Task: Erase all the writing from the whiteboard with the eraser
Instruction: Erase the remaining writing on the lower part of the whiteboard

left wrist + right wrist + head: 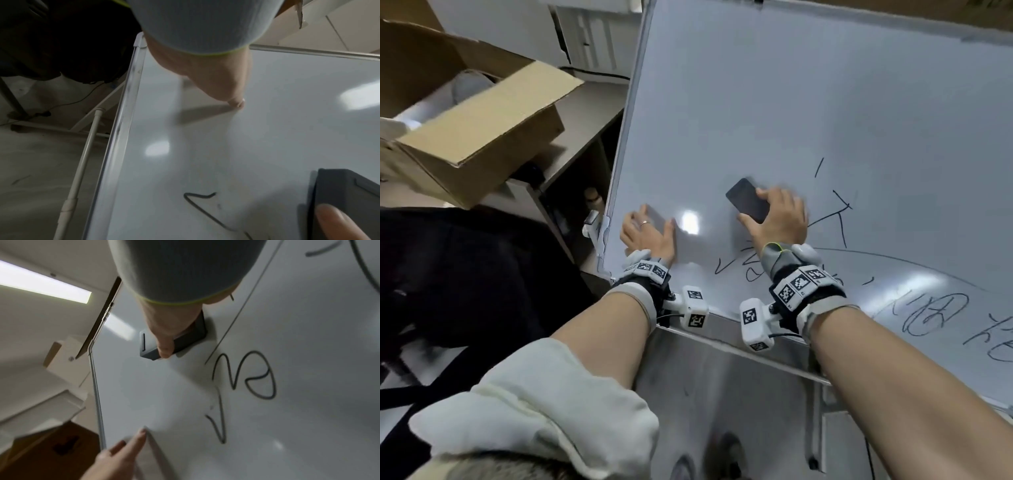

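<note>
A large whiteboard in a silver frame fills the head view. Black writing remains at its lower right, with more strokes near my right wrist. My right hand grips a dark grey eraser and holds it flat against the board; the thumb lies along the eraser in the right wrist view. My left hand rests flat on the board near its left edge, fingers straight, holding nothing. The eraser also shows at the lower right of the left wrist view.
An open cardboard box sits on a desk left of the board. A metal tray ledge runs below the board. A white stand leg and a cable lie on the floor at the left.
</note>
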Available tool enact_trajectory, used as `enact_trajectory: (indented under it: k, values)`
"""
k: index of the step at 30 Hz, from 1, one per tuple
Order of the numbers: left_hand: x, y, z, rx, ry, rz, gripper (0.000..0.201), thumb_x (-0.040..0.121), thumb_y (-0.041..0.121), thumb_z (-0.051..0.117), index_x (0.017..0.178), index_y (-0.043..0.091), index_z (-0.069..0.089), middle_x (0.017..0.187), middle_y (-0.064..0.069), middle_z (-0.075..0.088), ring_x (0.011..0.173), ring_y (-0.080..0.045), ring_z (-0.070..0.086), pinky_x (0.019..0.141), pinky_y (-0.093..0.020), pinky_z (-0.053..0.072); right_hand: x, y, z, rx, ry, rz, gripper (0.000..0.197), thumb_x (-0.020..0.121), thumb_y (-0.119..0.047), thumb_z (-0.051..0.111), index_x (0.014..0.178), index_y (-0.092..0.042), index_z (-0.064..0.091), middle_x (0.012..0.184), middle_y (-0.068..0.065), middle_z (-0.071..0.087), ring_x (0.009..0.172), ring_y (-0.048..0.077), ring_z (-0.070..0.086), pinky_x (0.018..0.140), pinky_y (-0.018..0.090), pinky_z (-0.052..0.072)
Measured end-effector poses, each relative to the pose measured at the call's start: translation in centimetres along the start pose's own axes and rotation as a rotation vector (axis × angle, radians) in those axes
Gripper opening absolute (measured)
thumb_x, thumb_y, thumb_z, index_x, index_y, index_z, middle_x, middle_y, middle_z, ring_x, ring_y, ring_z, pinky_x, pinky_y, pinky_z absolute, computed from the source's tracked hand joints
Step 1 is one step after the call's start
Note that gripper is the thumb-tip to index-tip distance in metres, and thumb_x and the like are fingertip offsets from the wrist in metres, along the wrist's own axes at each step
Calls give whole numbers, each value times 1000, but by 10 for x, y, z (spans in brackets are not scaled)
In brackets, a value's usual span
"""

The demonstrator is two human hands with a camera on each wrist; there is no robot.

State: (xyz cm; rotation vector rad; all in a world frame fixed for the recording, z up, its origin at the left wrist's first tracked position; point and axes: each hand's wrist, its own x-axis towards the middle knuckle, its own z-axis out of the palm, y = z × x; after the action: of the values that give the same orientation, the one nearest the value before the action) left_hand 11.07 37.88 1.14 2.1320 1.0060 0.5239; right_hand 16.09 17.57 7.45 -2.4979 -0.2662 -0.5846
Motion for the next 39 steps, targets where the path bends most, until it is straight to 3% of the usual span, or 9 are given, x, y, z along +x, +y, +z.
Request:
enact_trajectory:
  k: [5,12,14,18,20,24,30,34,39]
  values:
    - [-2,0,4,50,2,8,76,84,53,65,148,23,36,155,-9,25,137,-32,27,106,-53,37,-48,2,19,-92,-197,-113,51,64,-49,80,104,-25,61,103,-1,62,94,28,52,79,38,42]
    - [-4,-1,-2,10,-21,32,74,88,51,62,151,24,33,158,-9,21,142,-31,21,112,-48,27,-118,8,37,-139,-464,-267,49,67,-56,75,105,-33,56,104,-8,60,94,20,50,80,35,41]
    - [-8,1,-3,20,-37,35,75,89,52,60,152,23,31,158,-10,20,143,-31,20,112,-48,26,-104,10,25,-164,-400,-222,48,68,-53,76,107,-31,58,106,-6,60,95,22,51,79,35,40]
    - [-15,14,-3,42,-54,-1,92,84,64,60,154,17,23,159,-12,16,144,-33,17,112,-50,26,-44,23,-12,-151,-37,-58,49,66,-44,80,107,-26,61,106,-3,63,96,27,53,77,38,39]
    - [-19,21,1,70,-76,-31,104,79,73,58,155,17,16,160,-12,11,145,-33,13,113,-51,23,-26,32,-22,-179,13,-46,50,64,-44,81,107,-27,62,107,-4,64,95,27,54,77,37,39]
    - [-21,21,9,80,-61,-56,115,71,81,58,156,18,12,161,-11,9,147,-33,10,113,-55,23,-45,41,-9,-163,-53,-80,50,63,-45,82,103,-24,63,101,-1,64,89,29,54,72,38,43]
    - [-23,18,13,80,-52,-43,117,70,86,51,157,19,9,162,-9,7,148,-31,8,109,-61,27,-101,45,5,-147,-420,-216,51,65,-57,77,106,-32,60,105,-7,60,93,22,51,76,34,42]
    - [-31,31,10,119,5,54,112,77,73,59,157,15,5,164,-9,-2,151,-29,1,114,-65,12,-85,44,-13,-112,-495,-229,51,64,-56,79,104,-30,61,104,-5,61,96,22,52,77,33,41]
    - [-31,50,14,104,-96,115,80,97,40,55,158,24,6,166,-5,-5,152,-29,-2,122,-50,10,-14,47,-49,-62,-131,-66,50,64,-44,82,106,-26,62,108,0,61,102,28,51,85,39,40]
